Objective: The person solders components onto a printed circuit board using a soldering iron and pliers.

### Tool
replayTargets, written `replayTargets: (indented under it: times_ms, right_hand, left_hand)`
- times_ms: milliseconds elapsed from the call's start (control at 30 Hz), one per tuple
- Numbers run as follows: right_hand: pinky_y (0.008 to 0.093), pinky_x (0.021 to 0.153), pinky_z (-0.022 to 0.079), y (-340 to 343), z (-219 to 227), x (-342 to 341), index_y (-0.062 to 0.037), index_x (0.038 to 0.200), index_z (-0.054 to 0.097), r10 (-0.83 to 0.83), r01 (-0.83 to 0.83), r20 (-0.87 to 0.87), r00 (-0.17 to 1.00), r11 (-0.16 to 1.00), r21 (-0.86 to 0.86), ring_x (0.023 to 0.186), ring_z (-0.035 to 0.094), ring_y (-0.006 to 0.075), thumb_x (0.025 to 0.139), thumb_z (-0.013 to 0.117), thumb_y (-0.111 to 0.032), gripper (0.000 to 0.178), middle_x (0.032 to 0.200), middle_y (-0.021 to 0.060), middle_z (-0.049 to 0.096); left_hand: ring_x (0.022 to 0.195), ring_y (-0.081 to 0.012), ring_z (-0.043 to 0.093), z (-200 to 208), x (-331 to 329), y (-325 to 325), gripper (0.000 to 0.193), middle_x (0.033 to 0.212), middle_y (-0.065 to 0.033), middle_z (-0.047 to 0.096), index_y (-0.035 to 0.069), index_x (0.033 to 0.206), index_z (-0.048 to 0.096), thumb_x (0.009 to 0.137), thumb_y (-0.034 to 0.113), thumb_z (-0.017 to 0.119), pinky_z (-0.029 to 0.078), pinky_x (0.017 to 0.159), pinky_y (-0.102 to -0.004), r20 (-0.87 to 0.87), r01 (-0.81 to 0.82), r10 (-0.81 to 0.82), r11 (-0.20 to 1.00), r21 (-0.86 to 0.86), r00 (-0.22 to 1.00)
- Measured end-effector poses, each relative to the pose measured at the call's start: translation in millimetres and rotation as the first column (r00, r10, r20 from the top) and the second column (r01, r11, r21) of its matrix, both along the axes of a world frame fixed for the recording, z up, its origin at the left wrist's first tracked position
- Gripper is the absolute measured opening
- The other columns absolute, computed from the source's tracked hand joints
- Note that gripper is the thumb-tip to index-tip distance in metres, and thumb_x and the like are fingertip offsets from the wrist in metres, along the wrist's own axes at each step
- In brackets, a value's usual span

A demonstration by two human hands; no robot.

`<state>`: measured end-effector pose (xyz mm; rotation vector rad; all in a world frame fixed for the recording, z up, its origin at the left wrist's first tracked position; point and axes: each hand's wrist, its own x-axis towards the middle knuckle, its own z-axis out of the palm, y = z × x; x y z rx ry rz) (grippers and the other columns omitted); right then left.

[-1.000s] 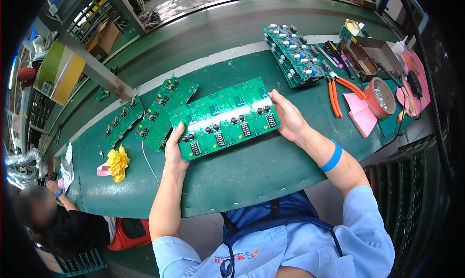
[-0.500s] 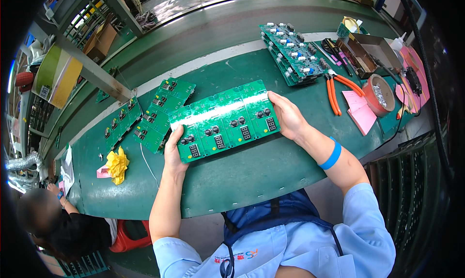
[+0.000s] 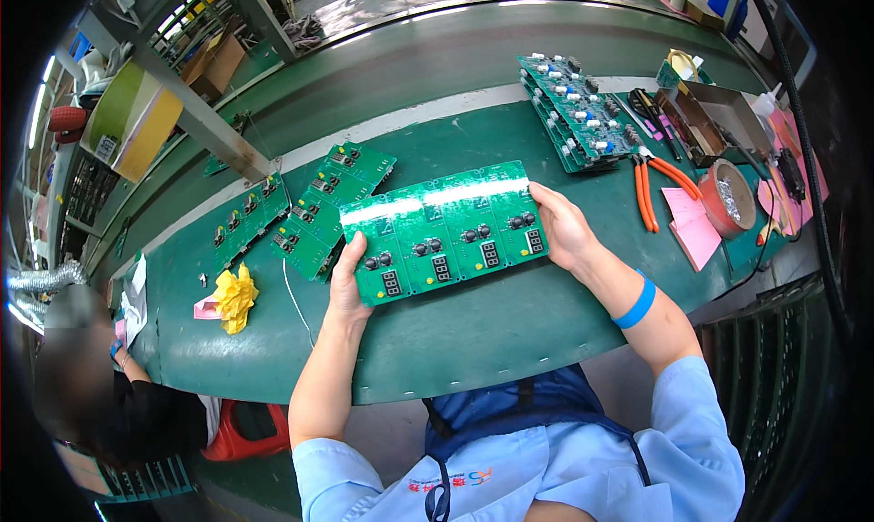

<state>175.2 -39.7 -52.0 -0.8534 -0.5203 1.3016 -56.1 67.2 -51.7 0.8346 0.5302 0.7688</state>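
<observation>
A green circuit board panel (image 3: pixel 446 235) with black digit displays, round black buttons and small yellow parts is held up over the bench, tilted slightly. My left hand (image 3: pixel 348 281) grips its left edge, thumb on top. At the right edge, my right hand (image 3: pixel 566 231) is closed around the side, with its fingers partly hidden underneath. A bright band of light reflects along the panel's upper part. Just behind it to the left lie more green boards, one panel (image 3: pixel 341 181) beside another (image 3: pixel 250 217).
Stacked boards (image 3: pixel 583 117) stand at the back right, near orange-handled cutters (image 3: pixel 648 194), pink paper (image 3: pixel 692 226), a round tub of metal bits (image 3: pixel 728 199) and a brown open box (image 3: pixel 706 121). Crumpled yellow paper (image 3: pixel 235 299) lies left on the green bench (image 3: pixel 473 340). Another person (image 3: pixel 137 422) sits far left.
The whole scene, my hands and the panel included, has shifted to the right in the picture. My grip on the panel looks the same.
</observation>
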Motion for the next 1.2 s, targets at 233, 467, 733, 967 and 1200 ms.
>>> replayTargets:
  times_ms: [233, 467, 733, 967, 1200]
  right_hand:
    - [0.0303, 0.08, 0.039, 2.0, -3.5, 0.5, 0.0006, 0.103, 0.045, -0.002, 0.001, -0.019, 1.0, 0.999, -0.034, 0.091, 0.048, 0.0165, 0.084, 0.033, -0.021, 0.032, 0.1, 0.0091, 0.05]
    - [0.0325, 0.079, 0.039, 1.9, -3.9, 0.6, 0.0026, 0.103, 0.043, -0.009, 0.004, -0.049, 0.999, 0.996, -0.084, 0.092, 0.049, 0.0194, 0.084, 0.032, -0.023, 0.033, 0.101, 0.0118, 0.049]
    - [0.0325, 0.08, 0.039, 3.0, -8.4, 1.6, 0.0036, 0.104, 0.041, -0.004, -0.004, -0.082, 0.997, 0.995, -0.103, 0.092, 0.048, 0.0202, 0.084, 0.033, -0.022, 0.033, 0.103, 0.0126, 0.049]
    - [0.0308, 0.081, 0.039, 2.8, -9.7, 2.1, 0.002, 0.106, 0.04, -0.018, 0.014, -0.047, 0.999, 0.997, -0.081, 0.093, 0.048, 0.0188, 0.084, 0.031, -0.019, 0.032, 0.104, 0.0111, 0.048]
    - [0.0285, 0.083, 0.036, 4.7, -7.4, 0.6, -0.0005, 0.111, 0.037, -0.048, 0.046, -0.022, 0.999, 0.997, -0.068, 0.098, 0.045, 0.0165, 0.084, 0.03, -0.015, 0.032, 0.107, 0.0083, 0.046]
  left_hand:
    - [0.097, -0.0202, 0.045, 6.3, 1.5, -4.7, 0.05, 0.107, -0.0105, 0.046, 0.003, 0.11, 0.038, 0.075, 0.038, 0.047, 0.036, 0.083, -0.0331, 0.021, 0.031, -0.031, 0.999, 0.013, 0.999]
    - [0.093, -0.0178, 0.048, 1.2, 0.6, -1.3, 0.045, 0.103, -0.0073, 0.048, 0.005, 0.107, 0.041, 0.079, 0.04, 0.04, 0.039, 0.079, -0.0317, 0.121, 0.045, -0.047, 0.999, 0.014, 0.992]
    - [0.097, -0.0183, 0.045, 1.7, 0.0, -2.2, 0.043, 0.106, -0.0072, 0.047, 0.006, 0.109, 0.04, 0.081, 0.039, 0.037, 0.036, 0.082, -0.0323, 0.174, 0.107, -0.107, 0.994, 0.011, 0.979]
    - [0.096, -0.0175, 0.046, -2.3, 2.8, -0.5, 0.043, 0.106, -0.0068, 0.047, 0.006, 0.108, 0.04, 0.081, 0.038, 0.037, 0.036, 0.082, -0.0319, 0.178, 0.114, -0.118, 0.993, 0.036, 0.977]
    - [0.095, -0.0211, 0.048, -1.9, 2.3, 0.0, 0.048, 0.106, -0.0089, 0.047, 0.006, 0.109, 0.04, 0.079, 0.043, 0.038, 0.039, 0.08, -0.0344, 0.116, 0.059, -0.063, 0.998, 0.036, 0.991]
